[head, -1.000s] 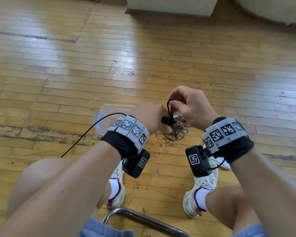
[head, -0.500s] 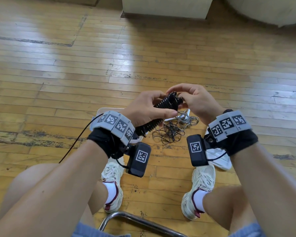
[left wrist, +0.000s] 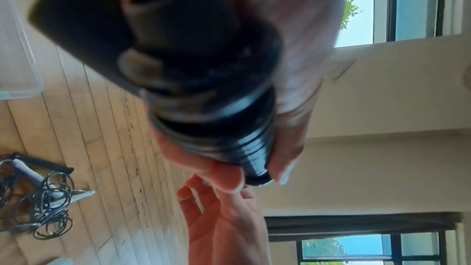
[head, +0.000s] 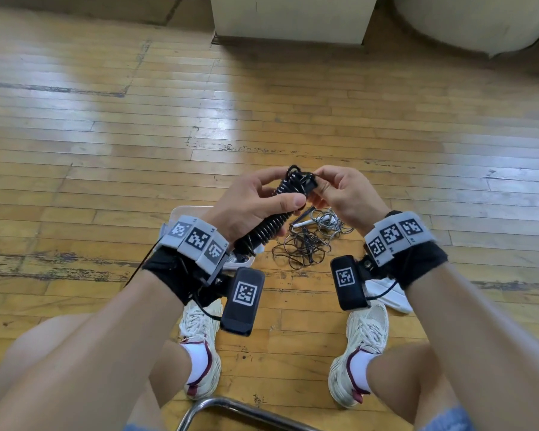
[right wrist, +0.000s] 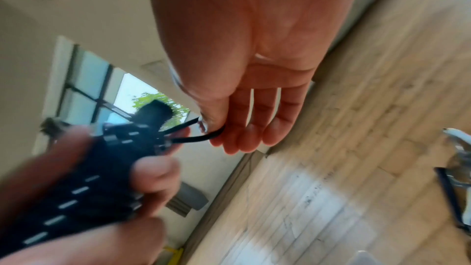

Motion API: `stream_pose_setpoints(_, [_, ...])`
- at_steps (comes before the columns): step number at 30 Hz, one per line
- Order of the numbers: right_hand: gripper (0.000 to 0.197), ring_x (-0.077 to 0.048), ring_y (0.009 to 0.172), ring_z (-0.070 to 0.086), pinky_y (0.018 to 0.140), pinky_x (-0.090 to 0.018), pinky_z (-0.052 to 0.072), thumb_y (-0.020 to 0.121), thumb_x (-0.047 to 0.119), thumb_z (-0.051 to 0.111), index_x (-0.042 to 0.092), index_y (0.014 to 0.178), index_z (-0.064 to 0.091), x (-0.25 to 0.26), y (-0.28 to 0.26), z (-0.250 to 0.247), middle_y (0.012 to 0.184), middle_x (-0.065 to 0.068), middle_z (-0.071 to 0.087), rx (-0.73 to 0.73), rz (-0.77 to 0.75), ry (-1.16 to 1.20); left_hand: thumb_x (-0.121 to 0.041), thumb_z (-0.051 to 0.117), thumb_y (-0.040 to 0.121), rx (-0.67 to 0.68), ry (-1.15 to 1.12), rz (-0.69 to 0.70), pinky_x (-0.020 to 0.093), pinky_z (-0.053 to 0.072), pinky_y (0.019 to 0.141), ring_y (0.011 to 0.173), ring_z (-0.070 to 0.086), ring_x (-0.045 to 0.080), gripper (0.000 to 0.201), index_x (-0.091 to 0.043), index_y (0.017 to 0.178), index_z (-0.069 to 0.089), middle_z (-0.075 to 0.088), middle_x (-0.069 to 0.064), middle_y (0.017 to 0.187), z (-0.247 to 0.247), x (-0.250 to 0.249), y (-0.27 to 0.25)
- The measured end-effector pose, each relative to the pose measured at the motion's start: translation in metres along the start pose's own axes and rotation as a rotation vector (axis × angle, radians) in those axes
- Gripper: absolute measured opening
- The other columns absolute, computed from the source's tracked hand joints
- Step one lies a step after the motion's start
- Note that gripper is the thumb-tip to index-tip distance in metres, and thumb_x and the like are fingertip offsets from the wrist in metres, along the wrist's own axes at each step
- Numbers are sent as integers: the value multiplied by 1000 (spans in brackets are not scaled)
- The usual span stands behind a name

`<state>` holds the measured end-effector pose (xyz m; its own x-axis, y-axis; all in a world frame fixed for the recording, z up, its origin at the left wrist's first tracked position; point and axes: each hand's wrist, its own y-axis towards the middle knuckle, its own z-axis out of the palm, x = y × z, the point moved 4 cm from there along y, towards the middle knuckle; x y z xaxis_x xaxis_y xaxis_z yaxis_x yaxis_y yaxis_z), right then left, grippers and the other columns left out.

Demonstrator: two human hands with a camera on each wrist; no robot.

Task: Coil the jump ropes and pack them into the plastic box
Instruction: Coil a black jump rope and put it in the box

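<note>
Hands meet above the floor (head: 106,135), and we see both busy with one black rope (head: 269,223) whose cord is wound tightly round its handles. The left hand (head: 249,203) grips the wound bundle, fingers (left wrist: 226,178) and thumb curled round it, so that the bundle slants from the wrist up toward the right hand (head: 344,194). From the right wrist view we see the right hand pinching a short loop of the cord (right wrist: 201,138) at the top end of the bundle, thumb against forefinger, while its other fingers (right wrist: 254,138) hang nearly straight.

Below the hands, a second rope (head: 305,244) lies on the floor as a loose tangle of thin loops, with a pale handle (head: 305,223) and a dark one showing in it. We make out the box (head: 184,213), clear plastic, on the floor just left of that tangle, mostly hidden behind the left wrist; the left wrist view shows one of its corners (left wrist: 23,63). We cannot tell what it holds.

A white lid-like piece (head: 386,293) lies on the floor beside the right wrist. The person sits with knees apart, white shoes (head: 364,337) planted on the boards, and a metal chair bar (head: 231,409) curves along the bottom edge.
</note>
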<state>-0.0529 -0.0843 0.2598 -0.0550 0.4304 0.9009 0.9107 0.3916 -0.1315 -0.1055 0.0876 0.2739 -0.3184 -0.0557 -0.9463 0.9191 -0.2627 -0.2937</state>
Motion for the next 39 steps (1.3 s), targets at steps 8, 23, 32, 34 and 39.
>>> stream_pose_setpoints(8, [15, -22, 76, 65, 75, -42, 58, 99, 22, 62, 11, 93, 71, -3, 0, 9, 82, -2, 72, -180, -53, -76, -14, 76, 85, -190, 113, 35, 53, 56, 64, 60, 63, 31, 55, -26, 136, 58, 72, 25, 96, -12, 15, 10])
stream_pose_setpoints(23, [14, -25, 81, 69, 79, -40, 59, 100, 17, 59, 8, 99, 71, 7, 0, 8, 85, -7, 73, -128, -132, -19, -14, 71, 92, -178, 75, 103, 52, 56, 65, 58, 61, 28, 48, -29, 135, 56, 66, 12, 86, -9, 14, 15])
stream_pose_setpoints(32, [11, -20, 66, 60, 61, -45, 52, 100, 17, 58, 10, 100, 66, 11, -4, 17, 77, -2, 66, -124, -312, -290, -21, 68, 95, -194, 310, 189, 62, 57, 58, 59, 64, 23, 51, -40, 138, 48, 62, 4, 89, -7, 12, 14])
stream_pose_setpoints(34, [10, -21, 64, 59, 60, -45, 52, 100, 17, 58, 10, 101, 65, 11, -5, 18, 77, -2, 65, -105, -312, -313, -20, 69, 94, -192, 328, 203, 61, 57, 56, 58, 64, 25, 47, -37, 134, 51, 63, 7, 90, -8, 11, 13])
stream_pose_setpoints(39, [16, -19, 69, 59, 63, -45, 52, 102, 20, 51, 9, 109, 61, 12, -7, 21, 83, -2, 66, -155, -324, -368, -17, 77, 87, -257, 256, 179, 57, 58, 54, 56, 63, 28, 39, -27, 121, 61, 66, 9, 84, -9, 9, 13])
